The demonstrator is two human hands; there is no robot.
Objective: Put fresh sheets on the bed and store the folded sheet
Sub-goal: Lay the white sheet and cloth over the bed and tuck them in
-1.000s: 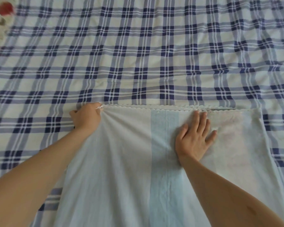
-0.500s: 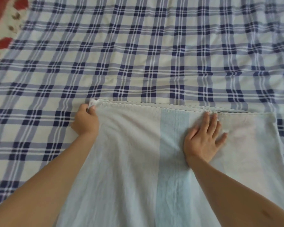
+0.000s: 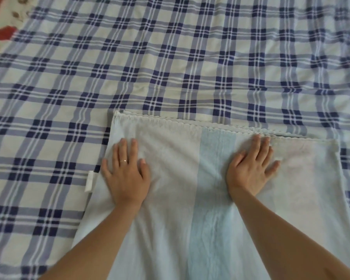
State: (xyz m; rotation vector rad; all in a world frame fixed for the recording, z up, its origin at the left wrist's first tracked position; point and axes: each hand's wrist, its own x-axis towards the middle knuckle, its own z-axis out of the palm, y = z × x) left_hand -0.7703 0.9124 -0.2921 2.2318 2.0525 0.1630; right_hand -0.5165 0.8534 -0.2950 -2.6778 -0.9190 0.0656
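Note:
A pale white sheet (image 3: 174,158) with a light blue stripe down its middle lies folded over the blue and white plaid sheet (image 3: 170,57) that covers the bed. Its scalloped far edge runs across the middle of the view. My left hand (image 3: 127,172) lies flat on the pale sheet near its left edge, fingers straight, a ring on one finger. My right hand (image 3: 251,168) presses flat on it just right of the blue stripe, fingertips close to the far edge. A small white label (image 3: 88,180) sticks out at the sheet's left edge.
A cloth with a red flower print (image 3: 2,31) shows at the far left top corner, beyond the plaid sheet. The plaid sheet stretches wide on all sides with a few soft creases.
My left hand has let go of the pale sheet's far left corner and now lies flat on the sheet. My right hand has stayed pressed in place.

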